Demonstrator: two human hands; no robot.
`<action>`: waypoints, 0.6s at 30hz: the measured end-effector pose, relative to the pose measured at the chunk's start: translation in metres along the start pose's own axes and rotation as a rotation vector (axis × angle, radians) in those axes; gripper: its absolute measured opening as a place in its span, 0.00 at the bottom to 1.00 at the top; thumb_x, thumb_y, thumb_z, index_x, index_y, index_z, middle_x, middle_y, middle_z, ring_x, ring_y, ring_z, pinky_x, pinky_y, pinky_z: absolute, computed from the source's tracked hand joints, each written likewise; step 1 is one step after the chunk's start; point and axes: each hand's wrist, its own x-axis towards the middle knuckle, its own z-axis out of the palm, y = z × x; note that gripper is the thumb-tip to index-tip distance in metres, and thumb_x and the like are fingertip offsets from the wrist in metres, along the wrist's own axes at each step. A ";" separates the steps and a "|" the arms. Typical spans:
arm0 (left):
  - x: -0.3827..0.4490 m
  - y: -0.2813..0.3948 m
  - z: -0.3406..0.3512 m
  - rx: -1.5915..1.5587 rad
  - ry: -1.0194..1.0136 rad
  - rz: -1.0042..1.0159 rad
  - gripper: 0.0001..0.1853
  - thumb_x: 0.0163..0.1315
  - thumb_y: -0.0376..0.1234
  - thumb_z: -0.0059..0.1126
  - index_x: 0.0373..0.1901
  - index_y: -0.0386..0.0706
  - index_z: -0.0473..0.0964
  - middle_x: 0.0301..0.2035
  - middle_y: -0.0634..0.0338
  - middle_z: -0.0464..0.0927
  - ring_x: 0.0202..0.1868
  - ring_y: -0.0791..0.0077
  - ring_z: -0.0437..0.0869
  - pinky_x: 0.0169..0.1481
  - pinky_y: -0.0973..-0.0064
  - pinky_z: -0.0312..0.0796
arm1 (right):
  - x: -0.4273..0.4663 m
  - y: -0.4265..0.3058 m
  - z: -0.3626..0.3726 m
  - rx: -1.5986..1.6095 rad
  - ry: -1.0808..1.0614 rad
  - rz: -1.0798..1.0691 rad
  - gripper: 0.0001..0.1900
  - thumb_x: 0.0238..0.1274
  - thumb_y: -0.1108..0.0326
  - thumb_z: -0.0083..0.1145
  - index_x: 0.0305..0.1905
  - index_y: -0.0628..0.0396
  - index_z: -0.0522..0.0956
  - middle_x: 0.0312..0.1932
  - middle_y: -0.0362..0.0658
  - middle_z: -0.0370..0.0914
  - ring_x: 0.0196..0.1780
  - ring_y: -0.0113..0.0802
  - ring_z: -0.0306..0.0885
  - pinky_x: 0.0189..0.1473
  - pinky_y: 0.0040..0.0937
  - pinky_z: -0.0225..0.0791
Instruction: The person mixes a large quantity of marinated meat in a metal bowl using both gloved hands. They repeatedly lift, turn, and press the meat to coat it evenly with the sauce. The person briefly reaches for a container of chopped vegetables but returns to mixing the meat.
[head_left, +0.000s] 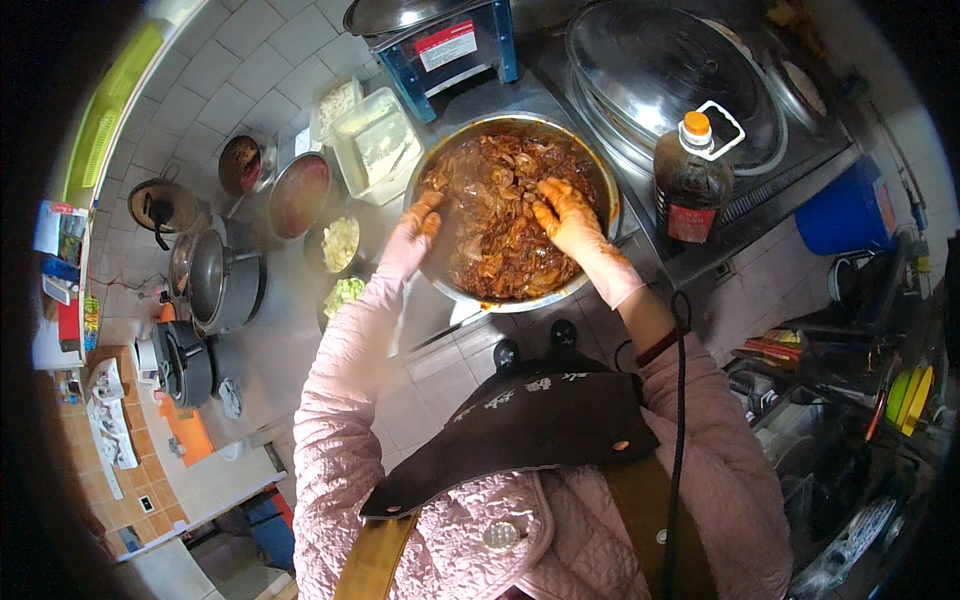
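Note:
Before me stands a wide round metal basin (602, 169) filled with sliced meat (502, 217) coated in dark reddish-brown sauce. My left hand (412, 229), in a sauce-stained thin glove, is at the basin's left rim with its fingers pointing inward. On the right side, my right hand (574, 225) rests its spread fingers on the meat; its clear glove is smeared orange with sauce. Neither hand visibly grips a piece, though the undersides of the fingers are hidden. Beside the basin to the right is a large dark bottle (691, 184) with an orange cap and white handle.
Left of the basin are a plastic tub (379, 150), a bowl of pale chopped pieces (341, 244), chopped green vegetable (344, 294) and a metal bowl (300, 196). A large lidded pot (675, 75) sits behind right. Farther left are pots (217, 281); a blue bucket (846, 206) stands at right.

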 end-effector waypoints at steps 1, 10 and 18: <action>0.006 -0.010 -0.005 -0.108 0.041 -0.085 0.20 0.67 0.32 0.50 0.60 0.36 0.66 0.56 0.54 0.72 0.61 0.69 0.69 0.65 0.77 0.60 | 0.007 0.008 0.001 0.063 0.024 0.103 0.23 0.59 0.55 0.56 0.57 0.56 0.73 0.61 0.52 0.68 0.65 0.49 0.63 0.66 0.39 0.56; 0.063 -0.070 0.004 -0.494 0.083 -0.539 0.18 0.67 0.41 0.48 0.55 0.46 0.70 0.37 0.61 0.78 0.34 0.74 0.78 0.36 0.76 0.71 | 0.084 0.065 -0.011 0.855 -0.193 0.795 0.24 0.66 0.50 0.47 0.56 0.58 0.73 0.53 0.44 0.75 0.53 0.34 0.71 0.55 0.29 0.63; 0.133 -0.092 0.019 -0.506 -0.124 -0.709 0.19 0.67 0.41 0.49 0.54 0.42 0.71 0.39 0.60 0.78 0.37 0.75 0.78 0.41 0.76 0.71 | 0.081 0.089 0.010 1.191 -0.284 0.658 0.27 0.68 0.47 0.40 0.57 0.59 0.72 0.54 0.45 0.75 0.55 0.34 0.71 0.57 0.29 0.61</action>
